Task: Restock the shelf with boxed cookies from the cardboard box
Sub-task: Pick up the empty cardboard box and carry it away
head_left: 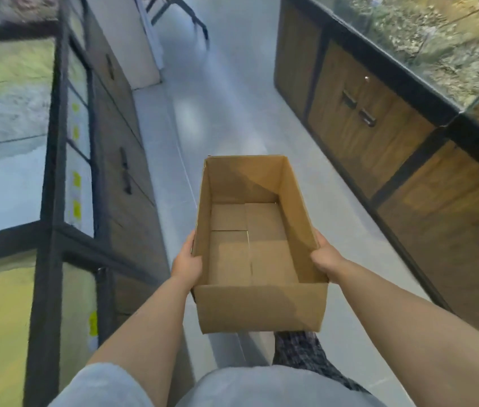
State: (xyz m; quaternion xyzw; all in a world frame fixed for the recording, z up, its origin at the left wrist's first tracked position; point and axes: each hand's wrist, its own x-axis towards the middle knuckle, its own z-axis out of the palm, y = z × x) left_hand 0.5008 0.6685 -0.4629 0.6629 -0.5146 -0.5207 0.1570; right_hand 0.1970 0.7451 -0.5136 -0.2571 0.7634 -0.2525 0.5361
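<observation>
Two hands carry one cardboard box (261, 309), held level in mid-air in front of the person's body, above a pale grey floor (232, 98). Long side runs away from the camera.

Left hand (187, 264) – pressed flat to the outside of the box's left wall, near the close end, thumb lying along the cardboard. Right hand (326, 258) – clasps the right wall just by the near corner. Both hold the box between them; the fingers sit behind or under the cardboard, so how far they curl cannot be told.

Box open at the top. Inside, only the folded bottom flaps show, plain brown, partly in shadow.

Setting: a narrow aisle. On the left, a glass case (53, 171) in a black frame, with small yellow labels (76, 208) along its edge and dark drawer fronts (120, 171) beside it. On the right, a wooden cabinet (373, 148) with black trim and metal door handles (358, 108), a glass top (438, 39) over it; contents too blurred to name. A dark patterned trouser leg (300, 348) shows just below the box.
</observation>
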